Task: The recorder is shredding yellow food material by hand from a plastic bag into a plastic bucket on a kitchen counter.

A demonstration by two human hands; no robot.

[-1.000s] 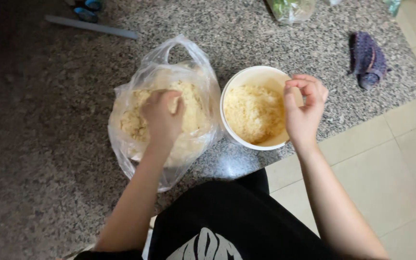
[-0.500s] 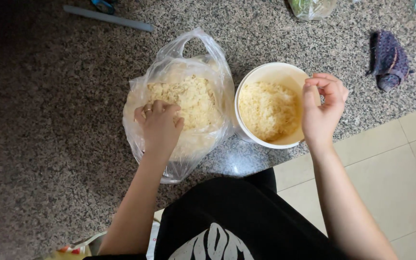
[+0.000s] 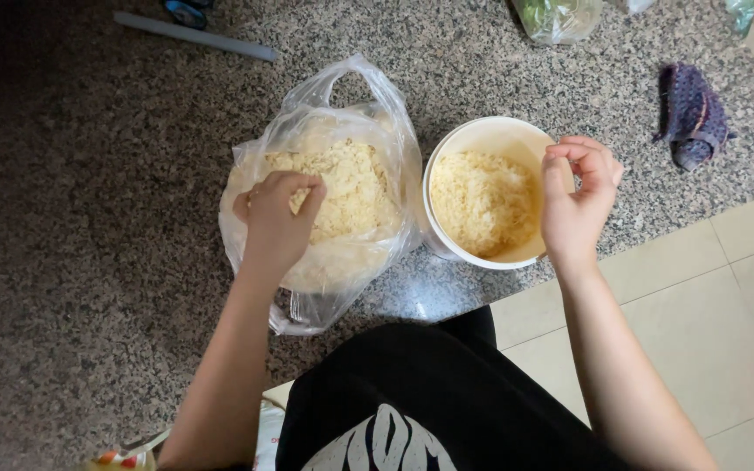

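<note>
Resting in the bag [image 3: 325, 218], left hand [image 3: 277, 214] pinches shreds; right hand [image 3: 578, 201] grips bowl [image 3: 482, 135].

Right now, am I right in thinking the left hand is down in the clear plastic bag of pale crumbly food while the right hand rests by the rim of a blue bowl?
Not quite: the bowl is white, not blue, as the head view shows. The rest holds: the left hand is down in the clear plastic bag of pale crumbly food, and the right hand is by the bowl's rim.

Clear plastic bag [image 3: 329, 196] mid-counter, clear green-filled bag [image 3: 556, 17] top edge
</note>
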